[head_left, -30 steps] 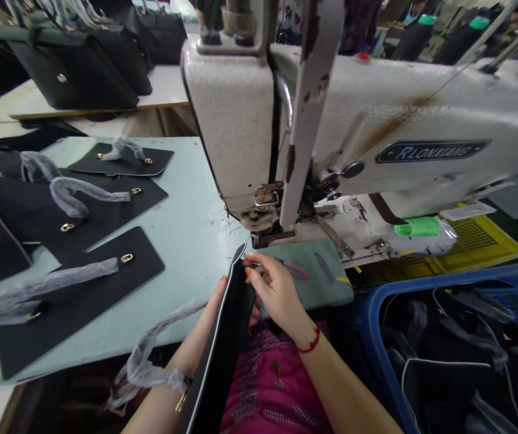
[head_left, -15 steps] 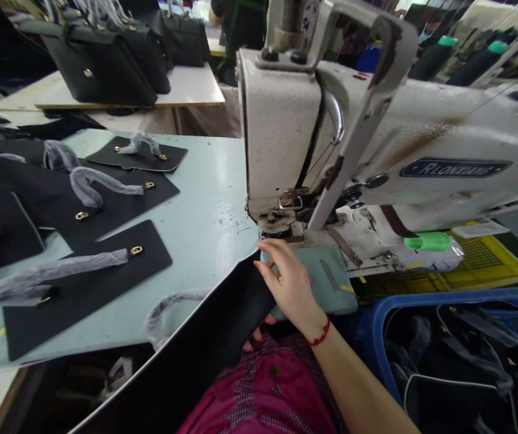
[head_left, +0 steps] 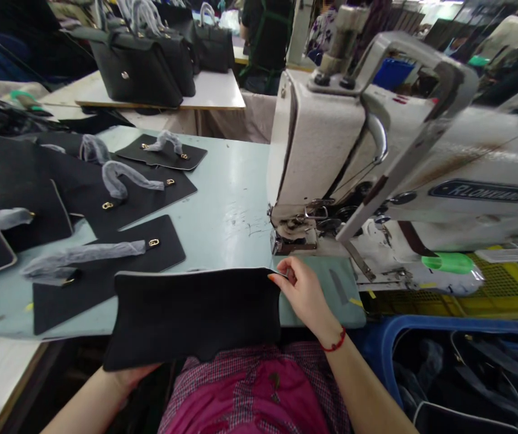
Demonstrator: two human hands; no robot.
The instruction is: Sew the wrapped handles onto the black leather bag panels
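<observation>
A worker in a magenta apron holds a black panel edged in pale piping at the near side of a pale green counter, just short of a white sewing machine. The right hand, a red bracelet at its wrist, pinches the panel's far right corner between thumb and forefinger. The left hand is under the near left corner; its fingers are hidden beneath the material, and whether they pinch or lie flat cannot be told. The panel spans the gap between the two hands, inner face up, its far edge overlapping the counter and its near edge above the worker's lap. To the left lie more black pieces, several bearing plastic-wrapped handles with gold-toned fittings. At near right, a blue basket holds further dark pieces and clear wrapping, with a yellow crate beyond it. Finished-looking black handbags stand on a white counter at far left.
</observation>
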